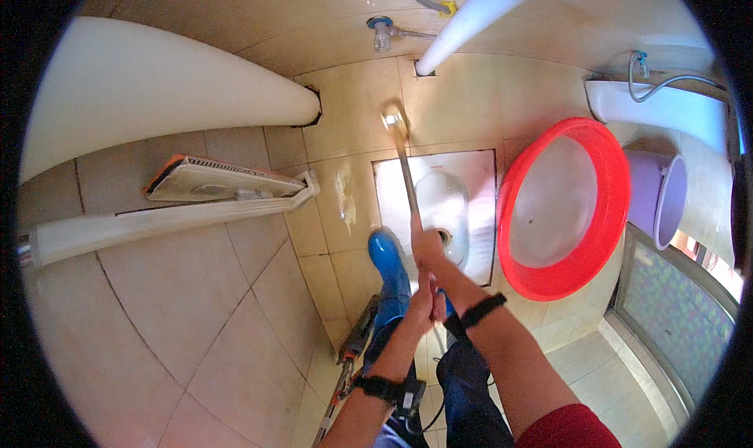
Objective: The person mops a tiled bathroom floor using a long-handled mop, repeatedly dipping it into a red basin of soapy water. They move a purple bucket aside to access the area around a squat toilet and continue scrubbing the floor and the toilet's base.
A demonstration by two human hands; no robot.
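Note:
Both my hands grip the shaft of a long-handled tool (407, 174), which points away from me. My right hand (427, 250) holds it higher up, and my left hand (425, 304) closes around its lower end. The tool's shiny head (393, 116) is blurred; it looks like a hammer head, over the floor tiles beyond the toilet. Under the shaft lies a white ceramic squat toilet (479, 213) set into the tiled floor. My blue rubber boot (385, 251) stands at its left edge. The other boot is mostly hidden behind my forearm.
At right a large red plastic basin (612, 195) leans beside the toilet, with a purple bucket (641, 189) behind it. White pipes (176, 77) run into the floor at upper left and top centre (465, 24). A valve (382, 33) juts from the wall. A power tool (359, 336) stands left of my legs.

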